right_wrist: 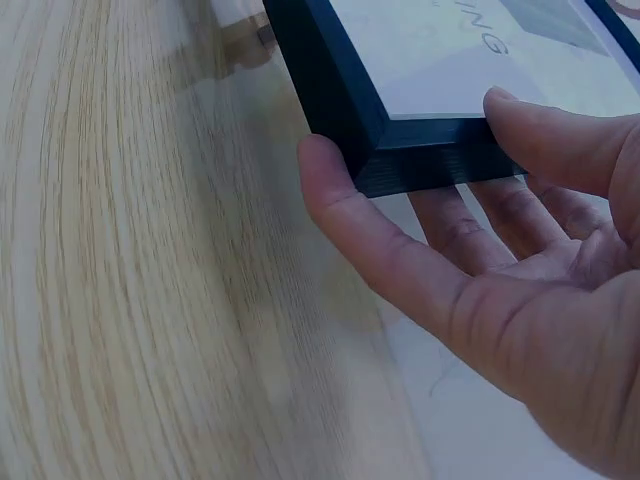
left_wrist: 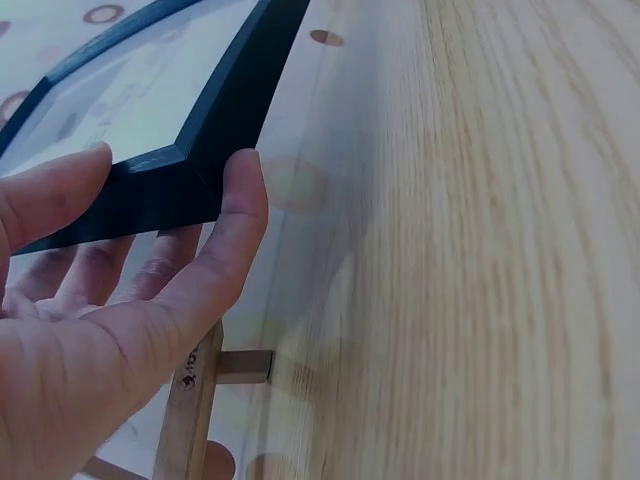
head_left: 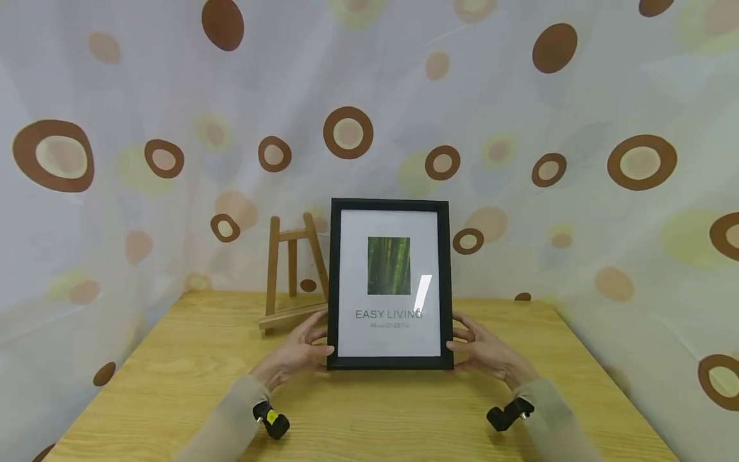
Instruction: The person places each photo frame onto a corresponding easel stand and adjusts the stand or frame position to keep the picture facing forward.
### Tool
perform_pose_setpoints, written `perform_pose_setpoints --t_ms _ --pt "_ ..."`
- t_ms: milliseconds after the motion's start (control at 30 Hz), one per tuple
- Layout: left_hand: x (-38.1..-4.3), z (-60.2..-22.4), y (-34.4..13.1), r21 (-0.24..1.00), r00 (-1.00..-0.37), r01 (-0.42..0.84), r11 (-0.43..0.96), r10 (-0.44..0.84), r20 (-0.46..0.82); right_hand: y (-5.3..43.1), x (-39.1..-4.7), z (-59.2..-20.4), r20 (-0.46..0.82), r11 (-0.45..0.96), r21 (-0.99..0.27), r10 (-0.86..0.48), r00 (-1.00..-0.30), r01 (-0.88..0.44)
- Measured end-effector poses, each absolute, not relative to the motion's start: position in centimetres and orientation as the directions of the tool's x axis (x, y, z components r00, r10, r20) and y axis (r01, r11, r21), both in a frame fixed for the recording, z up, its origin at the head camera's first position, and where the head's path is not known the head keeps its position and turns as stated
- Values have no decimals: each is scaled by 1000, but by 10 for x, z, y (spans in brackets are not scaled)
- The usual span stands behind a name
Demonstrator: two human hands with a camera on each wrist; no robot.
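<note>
- Currently, left hand (head_left: pixel 296 351) and right hand (head_left: pixel 486 351) hold the black picture frame (head_left: pixel 390 282) between fingers (left_wrist: pixel 240 215) (low down).
- Swinging it left could knock the wooden easel (head_left: pixel 292 266).

Left hand (head_left: pixel 296 353), right hand (head_left: pixel 486 353), gripped frame (head_left: pixel 389 282), easel (head_left: pixel 272 269)

picture frame (head_left: pixel 390 363): black | print (head_left: pixel 389 265): green — dark-streaked | easel (head_left: pixel 292 264): brown | backdrop (head_left: pixel 392 83): whitish — brown rings, yellow blotches

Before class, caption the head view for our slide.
Left hand and right hand hold a black picture frame, a wooden easel partly hidden behind.
</note>
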State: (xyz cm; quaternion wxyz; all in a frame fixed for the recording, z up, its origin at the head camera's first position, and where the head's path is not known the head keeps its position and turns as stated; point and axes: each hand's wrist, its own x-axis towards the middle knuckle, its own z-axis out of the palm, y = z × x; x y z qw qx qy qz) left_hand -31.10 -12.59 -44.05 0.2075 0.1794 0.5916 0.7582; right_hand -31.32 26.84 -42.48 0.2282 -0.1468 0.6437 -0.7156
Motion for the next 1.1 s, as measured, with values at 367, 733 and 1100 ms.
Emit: perform_pose_setpoints --t_ms 367,733,1100 --pt "-315 -441 -144 980 -896 -62 -190 443 30 247 -324 -423 -67 10 -997 -463 -884 71" --pt "-320 -437 -160 990 -909 -42 -137 416 19 226 -331 -423 -57 22 -998 -426 -903 52" --pt "-323 -434 -172 994 -914 -17 -106 404 27 216 -335 -421 -63 33 -998 -387 -920 54"
